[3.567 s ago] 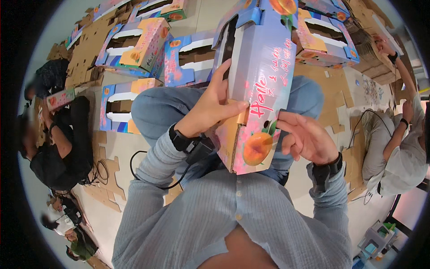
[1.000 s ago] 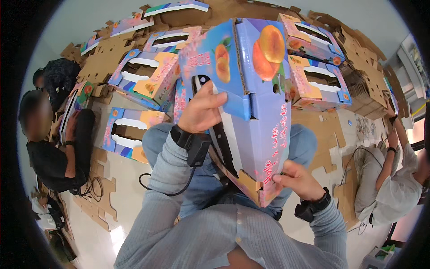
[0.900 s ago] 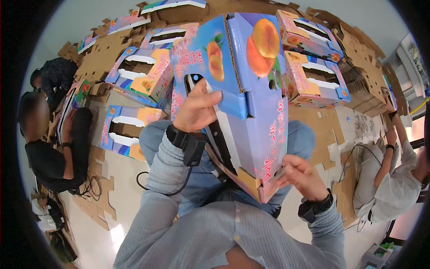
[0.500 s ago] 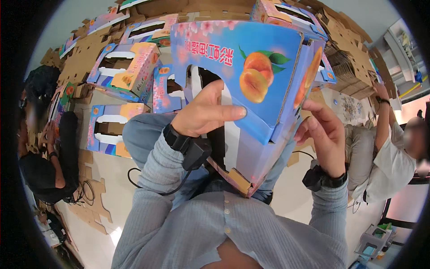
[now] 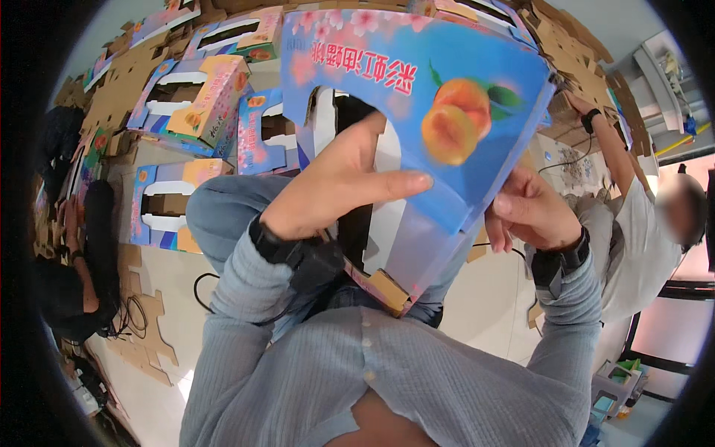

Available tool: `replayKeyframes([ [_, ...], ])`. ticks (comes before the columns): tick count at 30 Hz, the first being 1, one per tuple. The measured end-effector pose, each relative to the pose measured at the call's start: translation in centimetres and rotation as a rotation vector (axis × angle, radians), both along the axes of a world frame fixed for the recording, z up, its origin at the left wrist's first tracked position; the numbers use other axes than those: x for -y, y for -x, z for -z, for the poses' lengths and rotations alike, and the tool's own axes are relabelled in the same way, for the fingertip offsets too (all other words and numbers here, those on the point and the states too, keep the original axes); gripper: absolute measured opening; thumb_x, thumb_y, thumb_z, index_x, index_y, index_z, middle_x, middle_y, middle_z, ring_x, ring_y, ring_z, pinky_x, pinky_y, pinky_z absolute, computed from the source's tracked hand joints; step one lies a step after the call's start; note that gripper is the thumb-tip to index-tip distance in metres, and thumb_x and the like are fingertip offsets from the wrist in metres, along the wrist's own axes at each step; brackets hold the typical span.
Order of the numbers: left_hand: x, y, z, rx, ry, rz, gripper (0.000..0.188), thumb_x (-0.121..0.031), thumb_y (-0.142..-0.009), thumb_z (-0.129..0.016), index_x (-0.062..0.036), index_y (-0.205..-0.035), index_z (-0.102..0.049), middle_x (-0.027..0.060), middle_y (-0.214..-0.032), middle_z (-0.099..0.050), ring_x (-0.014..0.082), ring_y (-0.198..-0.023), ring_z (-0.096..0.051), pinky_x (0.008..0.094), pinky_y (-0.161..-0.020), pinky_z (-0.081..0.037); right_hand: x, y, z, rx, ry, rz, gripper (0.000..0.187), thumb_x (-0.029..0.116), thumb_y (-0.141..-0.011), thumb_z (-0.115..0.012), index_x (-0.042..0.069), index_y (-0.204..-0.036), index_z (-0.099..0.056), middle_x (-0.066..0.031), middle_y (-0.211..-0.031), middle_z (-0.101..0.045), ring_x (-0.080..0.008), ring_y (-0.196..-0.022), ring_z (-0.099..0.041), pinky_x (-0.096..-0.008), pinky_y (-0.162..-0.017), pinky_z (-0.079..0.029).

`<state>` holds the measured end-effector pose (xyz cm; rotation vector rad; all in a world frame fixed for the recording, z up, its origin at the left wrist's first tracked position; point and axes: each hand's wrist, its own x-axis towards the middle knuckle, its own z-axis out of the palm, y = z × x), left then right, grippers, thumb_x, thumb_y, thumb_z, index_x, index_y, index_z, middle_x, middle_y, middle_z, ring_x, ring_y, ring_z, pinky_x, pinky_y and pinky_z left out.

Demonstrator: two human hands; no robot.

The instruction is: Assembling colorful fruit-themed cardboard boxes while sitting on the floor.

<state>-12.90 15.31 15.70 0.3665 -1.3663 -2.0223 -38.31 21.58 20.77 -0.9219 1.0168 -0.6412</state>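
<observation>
A blue and pink cardboard fruit box, printed with peaches and blossoms, is held tilted above my lap. My left hand grips its large panel at the cut-out hole, thumb flat on the printed face and fingers reaching inside, out of sight. Against the box's right edge is my right hand, fingers curled and thumb bent in at the side panel; its fingertips are partly hidden. The lower end of the box shows a bare brown cardboard flap close to my shirt.
Several assembled fruit boxes stand to the left, one box beside my knee and another box behind it. Flat brown cardboard lies on the floor. One person sits at the right, another person at the left.
The box has turned so its printed face shows more squarely and its right side panel is hidden. My right hand has curled in closer against its edge.
</observation>
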Motion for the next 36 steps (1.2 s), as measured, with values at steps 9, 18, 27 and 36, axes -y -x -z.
replayKeyframes([
  [9,-3.5,0.9,-0.7,0.126,0.361,-0.370,0.098,-0.014,-0.074,-0.081,0.0017,-0.145,-0.015,0.0143,-0.144,-0.032,0.0235,-0.135,-0.032,0.0367,-0.110,-0.028,0.3,-0.2,0.5,0.137,-0.027,-0.009,0.027,0.016,-0.090,-0.066,0.000,-0.111,-0.058,-0.0080,-0.080,-0.067,-0.0153,-0.057,-0.066,-0.0286,-0.052,-0.055],
  [18,-3.8,0.8,-1.0,0.271,0.352,-0.351,0.086,-0.016,-0.071,-0.084,-0.0006,-0.133,-0.027,0.0115,-0.132,-0.040,0.0194,-0.125,-0.037,0.0357,-0.106,-0.031,-0.4,-0.3,-0.3,0.066,-0.081,-0.054,0.028,0.014,-0.089,-0.067,0.001,-0.112,-0.059,-0.0062,-0.089,-0.068,-0.0146,-0.065,-0.067,-0.0225,-0.052,-0.053],
  [27,-3.8,1.5,-1.3,0.276,0.264,-0.417,0.084,-0.016,-0.072,-0.084,0.0007,-0.132,-0.027,0.0113,-0.131,-0.042,0.0191,-0.124,-0.039,0.0355,-0.107,-0.031,-0.9,-1.4,0.6,0.071,0.030,0.092,0.031,0.015,-0.084,-0.073,0.003,-0.110,-0.060,-0.0009,-0.084,-0.065,-0.0047,-0.051,-0.052,-0.0173,-0.044,-0.039],
  [36,-2.4,2.8,-0.3,0.198,0.268,-0.420,0.077,-0.014,-0.072,-0.084,-0.0004,-0.126,-0.031,0.0117,-0.127,-0.041,0.0192,-0.122,-0.039,0.0320,-0.103,-0.032,-0.1,-1.1,1.4,0.051,0.082,0.236,0.034,0.017,-0.086,-0.071,0.005,-0.113,-0.054,0.0014,-0.074,-0.059,-0.0064,-0.044,-0.046,-0.0208,-0.043,-0.038],
])
